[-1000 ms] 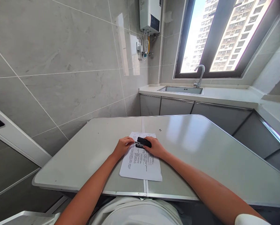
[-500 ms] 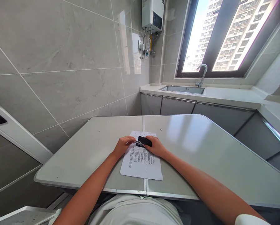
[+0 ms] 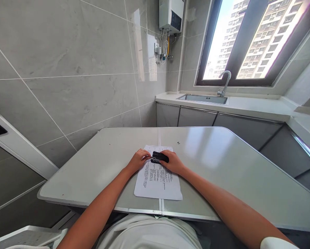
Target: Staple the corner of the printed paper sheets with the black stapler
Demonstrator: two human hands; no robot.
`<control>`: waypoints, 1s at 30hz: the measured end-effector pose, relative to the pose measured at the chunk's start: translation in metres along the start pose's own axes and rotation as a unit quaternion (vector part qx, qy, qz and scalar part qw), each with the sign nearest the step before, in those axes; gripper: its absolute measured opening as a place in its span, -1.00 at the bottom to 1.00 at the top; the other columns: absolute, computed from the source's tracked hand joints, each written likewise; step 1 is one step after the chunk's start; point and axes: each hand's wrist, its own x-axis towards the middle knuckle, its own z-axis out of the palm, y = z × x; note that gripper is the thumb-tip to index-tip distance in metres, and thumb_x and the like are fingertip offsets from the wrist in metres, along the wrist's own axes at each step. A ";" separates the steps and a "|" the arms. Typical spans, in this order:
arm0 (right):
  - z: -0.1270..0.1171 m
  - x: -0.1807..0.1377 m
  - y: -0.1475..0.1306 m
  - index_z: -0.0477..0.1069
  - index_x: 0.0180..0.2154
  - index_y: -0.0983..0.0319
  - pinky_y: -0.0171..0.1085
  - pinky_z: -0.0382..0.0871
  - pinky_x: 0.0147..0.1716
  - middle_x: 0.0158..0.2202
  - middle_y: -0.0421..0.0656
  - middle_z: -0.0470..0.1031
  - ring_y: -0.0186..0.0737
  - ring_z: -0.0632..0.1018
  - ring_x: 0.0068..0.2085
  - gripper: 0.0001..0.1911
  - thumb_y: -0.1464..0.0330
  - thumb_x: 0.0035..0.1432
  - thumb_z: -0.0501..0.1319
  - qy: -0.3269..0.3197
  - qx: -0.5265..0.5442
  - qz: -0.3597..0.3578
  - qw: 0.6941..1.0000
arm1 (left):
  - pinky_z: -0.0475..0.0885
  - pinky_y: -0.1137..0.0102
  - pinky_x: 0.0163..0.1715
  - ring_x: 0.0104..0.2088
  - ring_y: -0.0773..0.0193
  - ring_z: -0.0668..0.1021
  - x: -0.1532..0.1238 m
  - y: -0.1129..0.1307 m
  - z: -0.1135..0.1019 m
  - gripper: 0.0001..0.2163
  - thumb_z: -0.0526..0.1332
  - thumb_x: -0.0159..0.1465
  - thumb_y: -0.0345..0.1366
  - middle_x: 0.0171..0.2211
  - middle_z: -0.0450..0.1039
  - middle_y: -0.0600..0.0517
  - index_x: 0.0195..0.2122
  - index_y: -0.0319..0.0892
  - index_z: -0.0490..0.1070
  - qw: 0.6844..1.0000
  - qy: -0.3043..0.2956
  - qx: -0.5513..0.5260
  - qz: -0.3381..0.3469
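A black stapler (image 3: 160,156) lies over printed paper (image 3: 158,188) on the table, its left end showing silver metal. My right hand (image 3: 172,162) is closed around the stapler's right end. At the left end, the fingertips of my left hand (image 3: 139,159) pinch a thin silver metal piece (image 3: 151,157) touching the stapler. Whether this piece is part of the stapler or a separate strip is too small to tell. The paper lies flat beneath both hands, its upper part partly covered by the stapler.
Tiny metallic bits (image 3: 178,142) lie on the pale table (image 3: 209,166) beyond my right hand. A metal seam runs down the table's middle. Behind stands a counter (image 3: 253,103) with a sink (image 3: 205,99) and tap (image 3: 224,83). A tiled wall (image 3: 79,93) borders the left.
My left hand has shifted slightly right, closer to the stapler, and less of the silver piece shows between them. The paper's lower edge has slid a little right. My right hand stays in place.
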 end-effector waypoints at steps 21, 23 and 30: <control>-0.004 0.001 -0.001 0.53 -0.02 0.15 -0.10 0.42 -0.02 -0.10 -0.12 0.64 -0.05 0.60 -0.10 -0.68 0.33 0.16 0.38 -0.012 0.015 -0.001 1.000 | 0.50 0.22 -0.07 -0.14 0.16 0.59 -0.004 -0.004 -0.017 -0.85 0.30 0.38 -0.22 -0.15 0.66 -0.04 -0.15 -0.07 0.67 0.998 -0.055 -0.029 0.009; -0.005 0.001 -0.002 0.53 -0.02 0.15 -0.09 0.42 -0.01 -0.10 -0.12 0.64 -0.05 0.61 -0.09 -0.68 0.32 0.16 0.38 -0.014 0.021 -0.001 1.000 | 0.52 0.20 -0.04 -0.12 0.15 0.60 -0.006 -0.008 -0.024 -0.83 0.30 0.38 -0.19 -0.12 0.68 -0.05 -0.11 -0.05 0.68 0.997 -0.065 -0.033 0.017; -0.006 0.002 -0.005 0.57 -0.09 0.13 -0.11 0.44 -0.06 -0.18 -0.17 0.67 -0.07 0.62 -0.17 -0.71 0.31 0.11 0.41 0.002 0.056 0.018 0.998 | 0.54 0.21 -0.06 -0.14 0.16 0.65 -0.009 -0.021 -0.036 -0.83 0.27 0.39 -0.23 -0.18 0.69 -0.05 -0.14 -0.05 0.69 0.995 -0.082 -0.058 0.020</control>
